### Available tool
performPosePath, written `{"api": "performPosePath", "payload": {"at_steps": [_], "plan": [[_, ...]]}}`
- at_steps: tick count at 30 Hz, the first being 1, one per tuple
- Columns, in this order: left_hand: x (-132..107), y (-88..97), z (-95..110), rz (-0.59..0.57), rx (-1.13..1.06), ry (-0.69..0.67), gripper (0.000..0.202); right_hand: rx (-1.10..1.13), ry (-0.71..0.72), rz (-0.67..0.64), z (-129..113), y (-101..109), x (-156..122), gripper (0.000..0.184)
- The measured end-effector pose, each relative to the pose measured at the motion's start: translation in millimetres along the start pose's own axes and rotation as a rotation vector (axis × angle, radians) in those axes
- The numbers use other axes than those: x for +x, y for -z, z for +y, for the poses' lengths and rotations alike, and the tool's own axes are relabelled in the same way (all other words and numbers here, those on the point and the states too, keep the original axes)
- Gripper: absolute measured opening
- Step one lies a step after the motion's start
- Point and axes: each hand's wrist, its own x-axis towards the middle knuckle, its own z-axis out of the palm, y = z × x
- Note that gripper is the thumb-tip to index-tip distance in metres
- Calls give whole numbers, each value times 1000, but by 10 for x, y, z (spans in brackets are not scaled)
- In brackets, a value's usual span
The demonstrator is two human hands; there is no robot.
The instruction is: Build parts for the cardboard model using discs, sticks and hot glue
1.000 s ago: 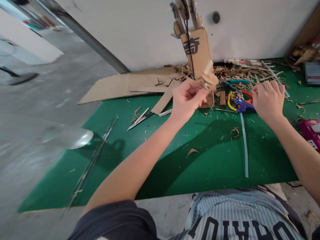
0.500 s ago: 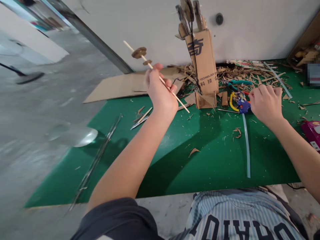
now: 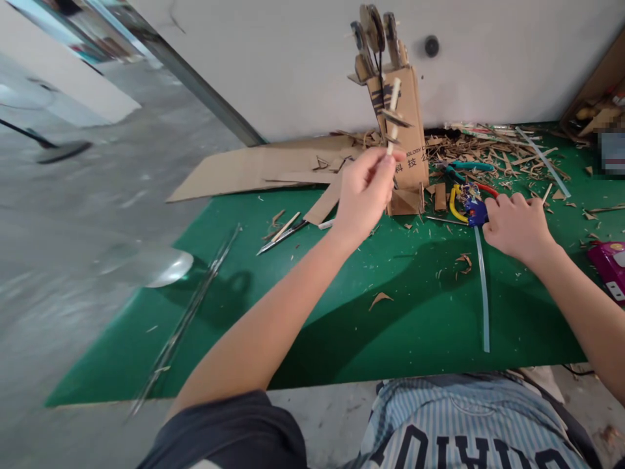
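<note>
My left hand [image 3: 367,189] is raised over the table, its fingers pinching a thin wooden stick [image 3: 394,94]. Two cardboard discs [image 3: 396,118] are threaded on the stick above my fingers. The stick stands nearly upright, in front of a tall cardboard structure [image 3: 409,124] with round cardboard wheels at its top. My right hand [image 3: 520,225] is closed at the right side of a blue glue gun [image 3: 477,212], from which a long translucent glue stick [image 3: 482,286] points towards me. My fingers hide part of the gun. A short wooden stick [image 3: 547,194] shows by my right knuckles; whether I hold it is unclear.
Cardboard scraps [image 3: 498,150] are heaped along the wall, with teal-handled pliers [image 3: 469,167] among them. Flat cardboard [image 3: 234,169] lies back left. A clear plastic bottle [image 3: 166,267] and thin rods [image 3: 195,299] lie at the left edge. A purple box [image 3: 608,264] sits right.
My left hand has moved right, turning the stick from a leftward slant to nearly upright before the cardboard structure. My right hand has shifted slightly down and left, onto the glue gun.
</note>
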Motion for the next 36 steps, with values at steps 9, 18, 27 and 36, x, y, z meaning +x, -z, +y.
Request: {"api": "performPosePath", "payload": {"at_steps": [9,18,27,36], "plan": [[-158,-93,-8,-186,385,-231,30,2,-17,-56,-10,-69,47,34],[-139,-95,-43,-107,359,-161,16,199,-120,36,-40,-36,80,36],[-51,-110,-79,50,34,182,12,446,-65,277,-68,-141,89,39],[-59,-146,-4,43,-17,333,16,767,123,450,-187,-458,76,23]]}}
